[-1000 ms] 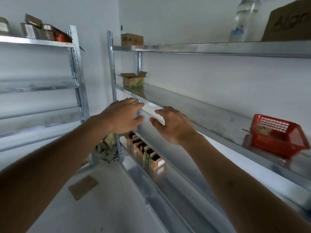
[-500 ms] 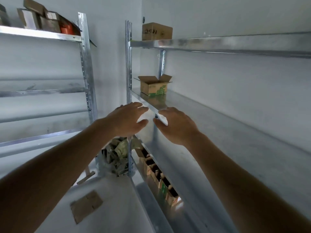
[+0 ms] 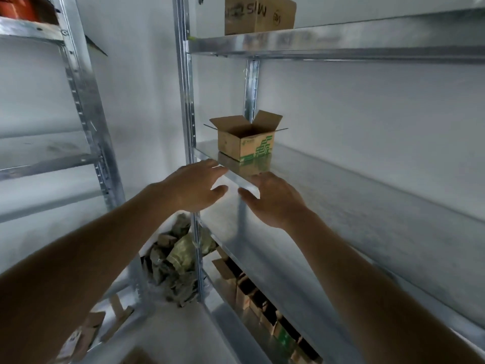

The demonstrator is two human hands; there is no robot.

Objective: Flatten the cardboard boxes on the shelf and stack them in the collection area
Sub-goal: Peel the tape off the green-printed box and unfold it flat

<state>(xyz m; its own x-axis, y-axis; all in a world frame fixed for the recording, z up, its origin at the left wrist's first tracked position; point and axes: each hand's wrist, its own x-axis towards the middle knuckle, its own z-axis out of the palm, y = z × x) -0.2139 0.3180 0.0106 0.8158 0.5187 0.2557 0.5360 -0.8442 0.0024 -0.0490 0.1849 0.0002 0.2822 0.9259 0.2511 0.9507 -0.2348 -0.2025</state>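
soft, even daylight, rather dim and grey, with no hard shadows. the metal shelf (image 3: 341, 179) gives a dull sheen and mirrors the open box (image 3: 246, 139) standing on it. wide-angle bending curves the uprights near the edges. the forearms low in the frame and the far corners look blurred.

The top box (image 3: 258, 14) is cut off by the upper edge with its print blurred, the red thing (image 3: 15, 7) on the left rack is mostly cropped – and the boxes below (image 3: 265, 306) sit half-hidden in shadow.
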